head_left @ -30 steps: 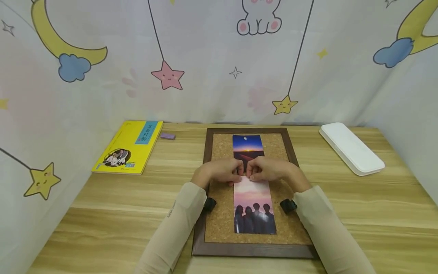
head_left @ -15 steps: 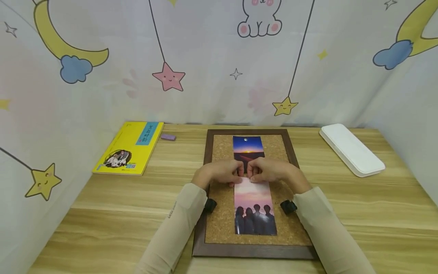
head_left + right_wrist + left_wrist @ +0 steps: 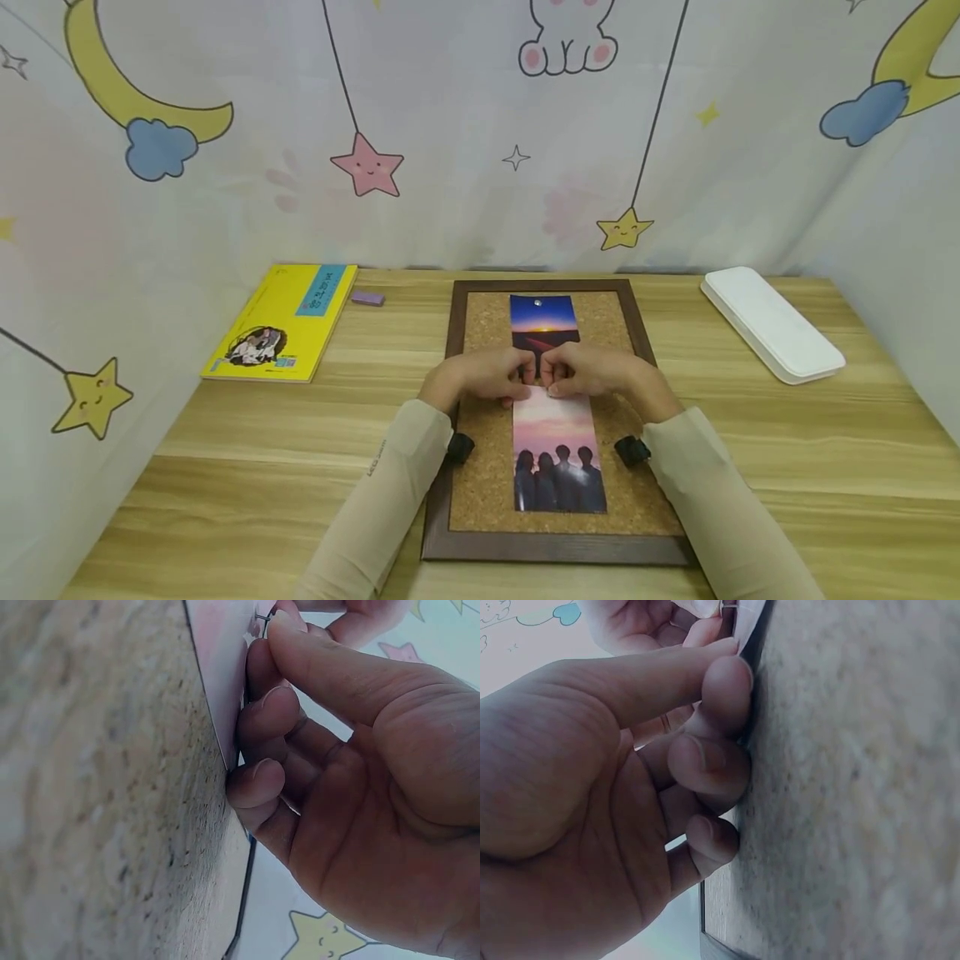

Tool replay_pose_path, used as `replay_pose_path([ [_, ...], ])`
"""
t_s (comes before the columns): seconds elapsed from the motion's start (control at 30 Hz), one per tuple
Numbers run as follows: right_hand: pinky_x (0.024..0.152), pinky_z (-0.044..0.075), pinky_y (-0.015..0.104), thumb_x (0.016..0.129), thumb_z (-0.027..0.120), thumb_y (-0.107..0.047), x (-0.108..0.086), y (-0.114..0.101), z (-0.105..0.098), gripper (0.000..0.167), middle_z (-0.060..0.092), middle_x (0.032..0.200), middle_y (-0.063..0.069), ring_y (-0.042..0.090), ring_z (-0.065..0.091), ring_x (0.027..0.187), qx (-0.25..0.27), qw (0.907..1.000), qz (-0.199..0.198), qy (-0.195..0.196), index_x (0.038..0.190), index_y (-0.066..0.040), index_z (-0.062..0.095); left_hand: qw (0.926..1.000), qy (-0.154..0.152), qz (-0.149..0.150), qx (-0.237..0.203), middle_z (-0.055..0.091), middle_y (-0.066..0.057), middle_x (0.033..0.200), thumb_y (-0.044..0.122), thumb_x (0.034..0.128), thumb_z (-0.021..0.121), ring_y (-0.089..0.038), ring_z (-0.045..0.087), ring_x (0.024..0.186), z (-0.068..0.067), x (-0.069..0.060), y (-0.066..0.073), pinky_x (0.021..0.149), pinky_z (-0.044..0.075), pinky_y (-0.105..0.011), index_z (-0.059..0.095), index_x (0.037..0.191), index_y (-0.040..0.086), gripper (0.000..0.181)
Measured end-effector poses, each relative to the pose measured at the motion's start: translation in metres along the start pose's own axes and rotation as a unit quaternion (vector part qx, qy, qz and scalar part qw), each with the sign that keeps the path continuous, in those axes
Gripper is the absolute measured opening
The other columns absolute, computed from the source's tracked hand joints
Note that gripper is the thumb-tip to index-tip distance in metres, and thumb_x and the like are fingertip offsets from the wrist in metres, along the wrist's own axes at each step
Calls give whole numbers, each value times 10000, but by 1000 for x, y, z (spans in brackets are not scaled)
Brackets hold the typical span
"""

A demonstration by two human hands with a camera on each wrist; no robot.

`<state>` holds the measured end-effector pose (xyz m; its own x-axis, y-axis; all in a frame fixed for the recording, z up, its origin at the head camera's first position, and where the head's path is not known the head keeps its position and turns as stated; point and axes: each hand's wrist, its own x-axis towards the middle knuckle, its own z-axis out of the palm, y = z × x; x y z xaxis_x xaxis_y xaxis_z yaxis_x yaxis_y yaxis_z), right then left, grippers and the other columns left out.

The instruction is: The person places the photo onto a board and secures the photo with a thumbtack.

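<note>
A photo point(image 3: 555, 458) of several silhouetted people under a pink sky lies on a brown-framed cork board point(image 3: 487, 508). My left hand point(image 3: 495, 373) pinches this photo near its upper left corner, thumb on top, other fingers curled against the cork. At the same top edge, my right hand point(image 3: 588, 369) pinches a push pin point(image 3: 262, 616) between thumb and index finger; the metal shaft shows in the right wrist view, pointing at the photo. Above, a sunset photo point(image 3: 543, 317) carries a clear push pin point(image 3: 537, 302) near its top. Both hands partly cover its lower end.
On the wooden table point(image 3: 300, 467), a yellow book point(image 3: 281, 325) lies at the back left beside a small purple block point(image 3: 367, 298). A white case point(image 3: 772, 325) lies at the back right. A patterned curtain point(image 3: 465, 167) encloses the table's back and sides.
</note>
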<state>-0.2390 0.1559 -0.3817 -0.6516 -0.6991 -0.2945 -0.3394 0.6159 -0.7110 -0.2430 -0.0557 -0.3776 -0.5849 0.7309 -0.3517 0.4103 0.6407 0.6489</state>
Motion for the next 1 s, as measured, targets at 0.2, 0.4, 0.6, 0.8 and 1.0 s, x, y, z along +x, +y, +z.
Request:
replay_pose_path([
  [0.2, 613, 393, 284, 963, 650, -47, 0, 1, 0, 84, 553, 762, 5, 136, 481, 651, -50, 10000, -48, 20, 894, -77, 614, 10000, 21, -21, 11, 619, -19, 674, 123, 1000, 613, -119, 518, 566, 1, 1, -1, 561, 385, -236, 554, 993, 89, 69],
  [0.4, 612, 395, 280, 972, 648, -73, 1, 1, 2, 80, 567, 763, -2, 133, 490, 647, -297, 9995, -71, 36, 900, -97, 622, 10000, 64, 2, 0, 608, -21, 681, 107, 997, 614, -126, 519, 583, 1, 0, 0, 575, 387, -239, 552, 993, 80, 67],
  [0.6, 617, 405, 276, 950, 665, -60, 1, -2, 3, 91, 571, 758, -21, 125, 507, 655, -576, 9983, 63, 74, 891, -119, 629, 10000, 7, -14, -23, 599, -16, 663, 111, 1000, 614, -113, 493, 565, 1, 1, 2, 564, 371, -227, 552, 1017, 66, 78],
  [0.8, 600, 389, 270, 926, 666, -27, -2, -7, 4, 116, 560, 733, -25, 119, 494, 632, -636, 9976, 201, 165, 869, -119, 624, 10000, -5, -37, 21, 598, -15, 660, 110, 1000, 611, -111, 490, 564, 0, 4, 4, 564, 368, -226, 548, 1014, 73, 74],
  [1.0, 609, 391, 289, 934, 682, -61, 0, -9, 7, 138, 573, 818, 33, 163, 518, 689, -549, 9969, 502, 241, 979, -119, 565, 9999, 0, -47, 116, 598, -15, 673, 93, 997, 605, -113, 507, 583, 1, 0, 3, 584, 392, -231, 546, 1014, 79, 63],
])
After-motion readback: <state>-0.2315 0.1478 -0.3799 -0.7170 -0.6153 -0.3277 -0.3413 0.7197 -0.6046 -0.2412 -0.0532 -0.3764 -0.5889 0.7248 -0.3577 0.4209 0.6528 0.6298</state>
